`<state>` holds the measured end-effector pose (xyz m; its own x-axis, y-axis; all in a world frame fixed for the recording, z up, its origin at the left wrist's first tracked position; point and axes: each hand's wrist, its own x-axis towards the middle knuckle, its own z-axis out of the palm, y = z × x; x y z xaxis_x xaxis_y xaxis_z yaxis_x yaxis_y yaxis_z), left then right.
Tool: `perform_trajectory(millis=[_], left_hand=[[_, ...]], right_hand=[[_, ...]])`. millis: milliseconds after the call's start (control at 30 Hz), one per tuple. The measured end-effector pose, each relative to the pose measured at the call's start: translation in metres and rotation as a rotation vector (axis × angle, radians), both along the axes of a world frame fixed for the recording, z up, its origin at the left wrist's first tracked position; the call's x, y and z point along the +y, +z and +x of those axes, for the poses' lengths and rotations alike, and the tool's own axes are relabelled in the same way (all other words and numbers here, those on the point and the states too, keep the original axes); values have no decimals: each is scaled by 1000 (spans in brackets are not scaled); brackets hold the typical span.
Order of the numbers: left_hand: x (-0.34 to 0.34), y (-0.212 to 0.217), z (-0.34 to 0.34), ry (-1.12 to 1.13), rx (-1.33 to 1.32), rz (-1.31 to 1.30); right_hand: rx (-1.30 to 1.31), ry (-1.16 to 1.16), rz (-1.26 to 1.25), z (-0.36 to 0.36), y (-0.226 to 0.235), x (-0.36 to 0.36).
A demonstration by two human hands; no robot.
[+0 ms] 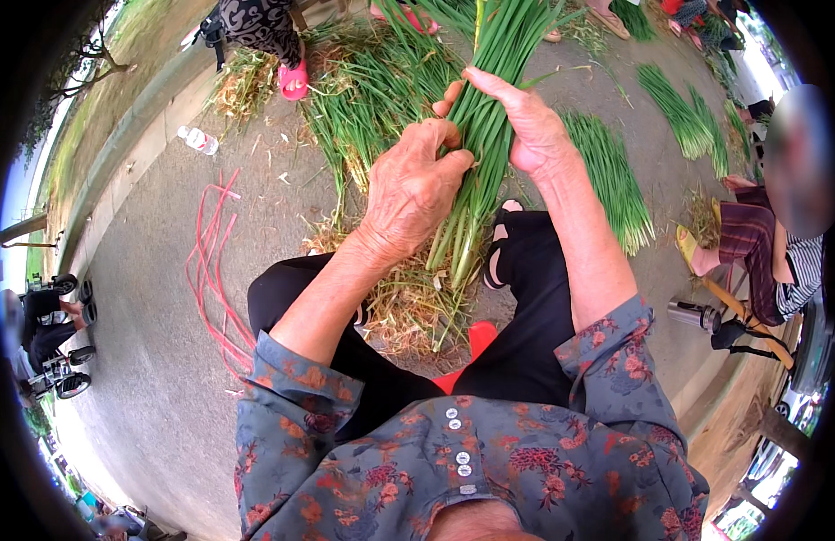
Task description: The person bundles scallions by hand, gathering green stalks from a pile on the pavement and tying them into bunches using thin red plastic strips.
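I hold a thick bunch of chives upright-to-tilted in front of my knees, its pale cut-looking stem ends pointing down toward me. My right hand wraps round the upper part, its thumb lying across the leaves and its fingertips showing on the far side. Lower down, the curled fingers of my left hand press against the bunch's left side. Beneath the stems, dry trimmings are heaped between my feet. A loose pile of chives with yellowed bits spreads on the ground just beyond my left hand.
Neat chives lie right of my right forearm, with more bunches farther off. Pink strips and a plastic bottle rest on the left pavement. A pink slipper marks someone's foot. A seated person and metal flask are right.
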<state>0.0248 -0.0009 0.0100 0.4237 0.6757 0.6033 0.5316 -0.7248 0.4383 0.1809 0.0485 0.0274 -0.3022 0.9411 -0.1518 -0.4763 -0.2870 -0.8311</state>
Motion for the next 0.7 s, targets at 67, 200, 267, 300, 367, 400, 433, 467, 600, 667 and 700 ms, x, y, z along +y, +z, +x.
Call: perform_trajectory(millis=[67,200,267,300,367,400,433,467,600,667,700], left_hand=[[1,-3,0,13,-137,-66],[4,1,-14,-61,-359,-352],[6,0,-21,-196,-718,-719],[6,1,-23,-263,-896,-904],[5,7,-26,-348,-1078,-1013],[3,12,-28,-364,-1144,-1056],[3,14,-29,-379,-1209,-1100],[3,10,-35,-377,-1232,-1133],[11,0,-53,-158,-832,-1121],[8,-4,-49,28,-291,-930],[4,-8,-48,116,-25,-817]], right_hand=[[-13,5,-6,-1,1,0],[-3,19,-72,3,3,1],[-17,-3,-54,6,-1,3],[-30,-4,-74,8,-2,5],[-55,-5,-113,14,-3,8],[-34,-8,-101,16,-4,9],[-15,-29,-114,18,-4,9],[4,-49,-128,19,-3,10],[80,-67,-118,36,-1,12],[126,-26,-97,47,-1,15],[149,-50,-79,51,-3,16]])
